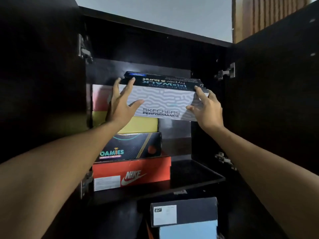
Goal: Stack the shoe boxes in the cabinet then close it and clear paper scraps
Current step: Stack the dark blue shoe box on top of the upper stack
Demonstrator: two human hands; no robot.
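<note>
A white-patterned Skechers Performance shoe box [160, 100] with a dark lid is held up, tilted, inside the open dark cabinet [198, 171]. My left hand [120, 104] lies against its left end, fingers straight and spread up to the lid, thumb on the front face. My right hand [207, 111] grips the right end between thumb and fingers. At the cabinet's left stands a stack: an orange Nike box [131, 171] at the bottom, a dark Foamies box [131, 147], a yellow box [138, 125] and a pink box [101, 97] partly behind the held box.
Both cabinet doors stand open, the left door [39, 83] and the right door [276, 92]. The right half of the shelf is bare beside the stack. Below the shelf, a dark box [189, 211] sits on a light blue box [188, 230].
</note>
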